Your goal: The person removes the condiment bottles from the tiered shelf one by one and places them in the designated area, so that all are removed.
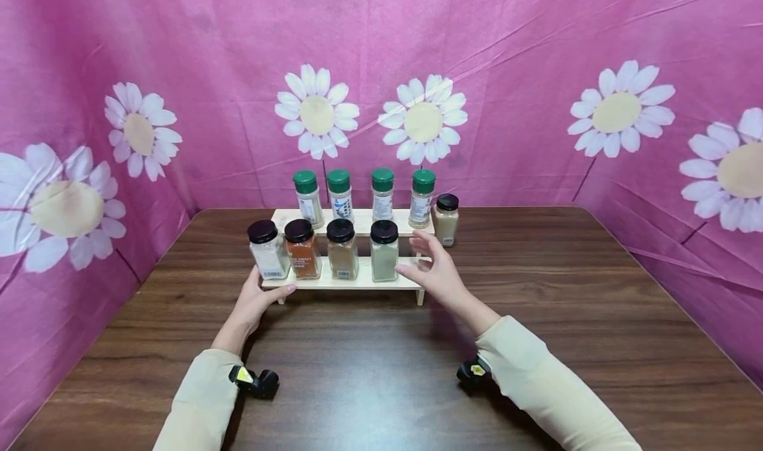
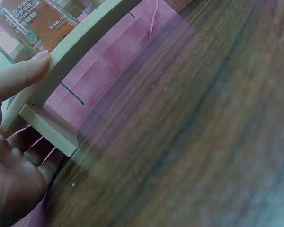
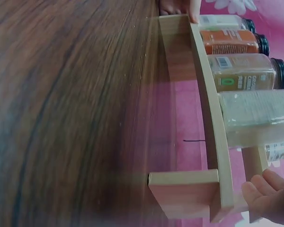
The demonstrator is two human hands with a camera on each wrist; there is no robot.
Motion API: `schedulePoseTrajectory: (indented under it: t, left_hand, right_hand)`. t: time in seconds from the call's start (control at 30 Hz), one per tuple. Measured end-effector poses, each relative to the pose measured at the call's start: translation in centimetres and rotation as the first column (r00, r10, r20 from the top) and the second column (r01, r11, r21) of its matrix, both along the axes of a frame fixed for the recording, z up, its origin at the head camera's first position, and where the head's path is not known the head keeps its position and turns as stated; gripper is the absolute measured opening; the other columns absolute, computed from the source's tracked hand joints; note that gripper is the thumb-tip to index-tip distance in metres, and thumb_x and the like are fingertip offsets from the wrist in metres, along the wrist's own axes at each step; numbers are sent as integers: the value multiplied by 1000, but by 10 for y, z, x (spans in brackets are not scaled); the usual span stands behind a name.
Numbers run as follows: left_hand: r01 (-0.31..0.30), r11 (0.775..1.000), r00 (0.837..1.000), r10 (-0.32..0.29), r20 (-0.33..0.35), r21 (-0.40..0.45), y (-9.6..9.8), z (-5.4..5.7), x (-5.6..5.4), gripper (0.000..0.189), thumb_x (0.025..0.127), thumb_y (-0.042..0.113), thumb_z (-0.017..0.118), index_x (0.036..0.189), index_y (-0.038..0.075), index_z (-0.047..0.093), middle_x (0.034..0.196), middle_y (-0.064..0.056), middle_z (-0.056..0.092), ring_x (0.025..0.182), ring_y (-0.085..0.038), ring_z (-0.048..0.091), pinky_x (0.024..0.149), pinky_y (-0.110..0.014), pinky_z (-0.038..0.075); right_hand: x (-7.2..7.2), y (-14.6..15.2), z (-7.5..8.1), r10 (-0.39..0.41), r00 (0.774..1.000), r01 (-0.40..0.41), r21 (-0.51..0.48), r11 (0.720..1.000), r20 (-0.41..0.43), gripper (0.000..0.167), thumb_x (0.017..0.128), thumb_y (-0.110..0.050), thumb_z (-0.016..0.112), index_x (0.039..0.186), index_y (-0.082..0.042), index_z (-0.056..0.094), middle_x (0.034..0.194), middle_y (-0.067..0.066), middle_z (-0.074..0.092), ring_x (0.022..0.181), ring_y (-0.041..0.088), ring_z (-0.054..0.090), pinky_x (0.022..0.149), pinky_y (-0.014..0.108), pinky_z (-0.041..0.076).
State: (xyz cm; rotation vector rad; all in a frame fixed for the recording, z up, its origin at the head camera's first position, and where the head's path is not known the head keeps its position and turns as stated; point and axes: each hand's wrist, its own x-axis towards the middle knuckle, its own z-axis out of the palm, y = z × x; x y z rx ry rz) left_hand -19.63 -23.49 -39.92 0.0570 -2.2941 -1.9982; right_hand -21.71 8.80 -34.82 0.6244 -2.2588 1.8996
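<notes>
A two-tier wooden spice rack (image 1: pixel 324 283) stands on the table. My left hand (image 1: pixel 253 303) grips the left end of its lower tier; in the left wrist view the thumb (image 2: pixel 31 73) presses the front edge and the other fingers reach behind the leg. At the right end, my right hand (image 1: pixel 441 277) is spread, holding nothing, its thumb close to a pale green powder jar (image 1: pixel 384 255). Black-lidded jars of brown powder (image 1: pixel 342 255), orange-red powder (image 1: pixel 304 255) and white contents (image 1: pixel 271 255) share the lower tier. Several green-capped shakers (image 1: pixel 383 196) occupy the upper tier.
One black-lidded jar (image 1: pixel 446 220) of beige powder stands on the table beside the rack's right end. A pink cloth (image 1: pixel 507 34) with white daisies hangs behind the brown wooden table (image 1: pixel 369 371). Each wrist wears a small black camera (image 1: pixel 260 383).
</notes>
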Motion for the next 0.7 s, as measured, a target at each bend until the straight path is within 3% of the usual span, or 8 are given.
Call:
schedulePoseTrajectory:
  t: [0.37, 0.57, 0.7]
  left_hand:
    - [-5, 1000, 1000, 5, -8, -1, 0, -2, -2, 73, 71, 2, 68, 129, 0, 23, 126, -15, 33, 110, -20, 30, 93, -32, 22]
    - [-2, 1000, 1000, 2, -8, -2, 1, -2, -1, 73, 71, 2, 67, 129, -1, 23, 126, -16, 33, 111, -21, 30, 93, -33, 21]
    - [-2, 1000, 1000, 2, -12, -5, 1, -1, -1, 73, 71, 2, 67, 129, 0, 23, 126, -16, 33, 111, -20, 30, 93, -33, 21]
  right_hand:
    - [-4, -19, -3, -10, 1000, 10, 14, 1000, 7, 63, 69, -2, 70, 123, 1, 37, 114, 20, 46, 105, 30, 42, 85, 51, 32]
    - [2, -28, 4, -20, 999, 20, 6, 1000, 29, 61, 70, -2, 70, 121, 1, 38, 110, 20, 47, 103, 28, 43, 86, 47, 34]
    - [-5, -34, -4, -40, 999, 40, 10, 999, 15, 62, 68, -5, 72, 121, 0, 38, 109, 18, 49, 101, 27, 44, 84, 43, 36]
